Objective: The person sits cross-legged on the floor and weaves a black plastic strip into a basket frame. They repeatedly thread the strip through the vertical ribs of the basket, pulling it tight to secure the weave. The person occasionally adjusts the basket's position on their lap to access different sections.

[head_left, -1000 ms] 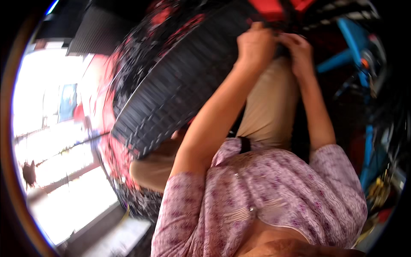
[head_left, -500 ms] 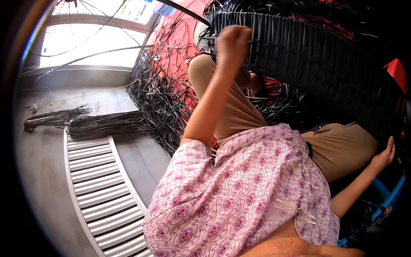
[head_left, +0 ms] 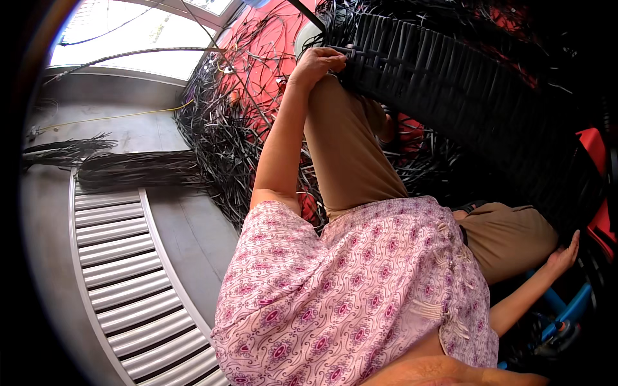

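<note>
A long curved panel (head_left: 418, 71) woven from black flat strips arches across the upper right, in front of my knees. My left hand (head_left: 315, 66) is at its left end, beside my knee, with thumb and fingers pinched together. A black strip (head_left: 341, 51) at the panel's edge runs into those fingers, though the grip is partly hidden. At the far right, my right hand (head_left: 564, 254) has its fingers stretched out together and rests near the panel's dark right end. Whether its palm touches the panel I cannot tell.
Tangled black strips (head_left: 222, 141) heap over a red floor covering (head_left: 257, 42). A bundle of strips (head_left: 138, 168) lies across a white slatted rack (head_left: 129, 267) on the left. Blue tubing (head_left: 573, 309) stands at lower right by a red piece (head_left: 595, 151). Thin strands hang before the window (head_left: 138, 48).
My left hand has come down and leftward from in front of the panel to its left end. My right hand has shifted slightly lower and left in view, fingers still extended.
</note>
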Available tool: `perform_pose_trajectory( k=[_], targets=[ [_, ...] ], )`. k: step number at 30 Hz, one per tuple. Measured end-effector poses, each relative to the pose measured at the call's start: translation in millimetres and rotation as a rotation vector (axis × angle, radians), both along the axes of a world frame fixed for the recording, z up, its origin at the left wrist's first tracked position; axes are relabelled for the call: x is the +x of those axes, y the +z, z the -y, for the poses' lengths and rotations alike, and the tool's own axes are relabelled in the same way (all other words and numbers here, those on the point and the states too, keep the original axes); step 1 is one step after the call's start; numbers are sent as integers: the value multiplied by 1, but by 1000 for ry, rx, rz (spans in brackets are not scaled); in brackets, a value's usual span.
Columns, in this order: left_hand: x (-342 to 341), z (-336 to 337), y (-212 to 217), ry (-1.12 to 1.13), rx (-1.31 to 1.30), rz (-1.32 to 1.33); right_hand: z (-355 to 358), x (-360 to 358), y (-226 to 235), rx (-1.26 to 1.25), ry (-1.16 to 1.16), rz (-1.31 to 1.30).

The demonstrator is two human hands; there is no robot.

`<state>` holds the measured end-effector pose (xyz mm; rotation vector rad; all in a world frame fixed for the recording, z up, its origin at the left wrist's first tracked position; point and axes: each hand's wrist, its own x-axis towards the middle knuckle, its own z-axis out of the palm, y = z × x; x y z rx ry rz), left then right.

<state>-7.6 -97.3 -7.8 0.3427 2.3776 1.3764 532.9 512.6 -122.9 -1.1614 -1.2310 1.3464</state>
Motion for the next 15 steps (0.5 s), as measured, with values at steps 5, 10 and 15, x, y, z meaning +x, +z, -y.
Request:
perform_pose_trajectory(
  k=[5, 10, 15],
  targets=[
    [-8, 0, -8, -39, -44, 11, -11, 4, -3, -95, -5, -84],
    [-11, 2, -10, -63, -19, 38, -14, -1, -8, -22, -32, -35],
    [-9, 10, -16, -71, -5, 51, -5, -9, -3, -30, -30, -62]
  ],
)
